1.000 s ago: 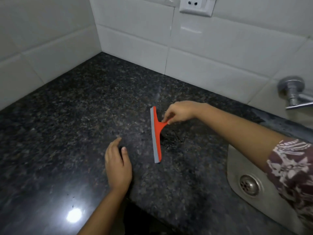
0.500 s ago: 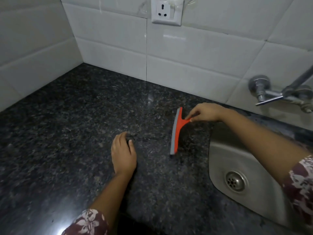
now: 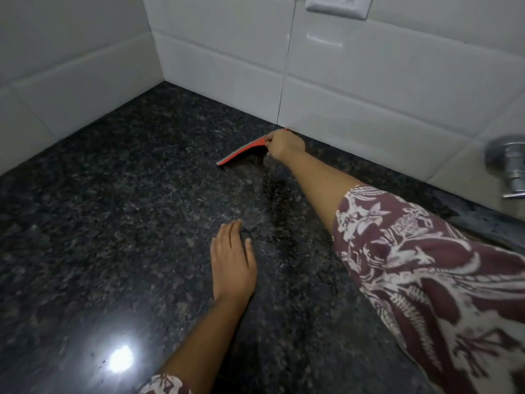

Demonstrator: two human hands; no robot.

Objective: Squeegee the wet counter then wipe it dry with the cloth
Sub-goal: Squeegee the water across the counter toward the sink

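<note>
Head view: squeegee (image 3: 243,152) is pinched at its handle by right hand (image 3: 284,145) near the back wall (image 3: 369,89), blade axis diagonal on counter (image 3: 113,209); left hand (image 3: 231,261) is laid flat nearer, fingers together.

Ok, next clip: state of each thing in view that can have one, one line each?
squeegee: held, blade edge down on the counter near the back wall
right hand: closed around the squeegee's grip
left hand: open, flat on the counter
counter: dark wet streak below the squeegee
tap: no water seen running
</note>
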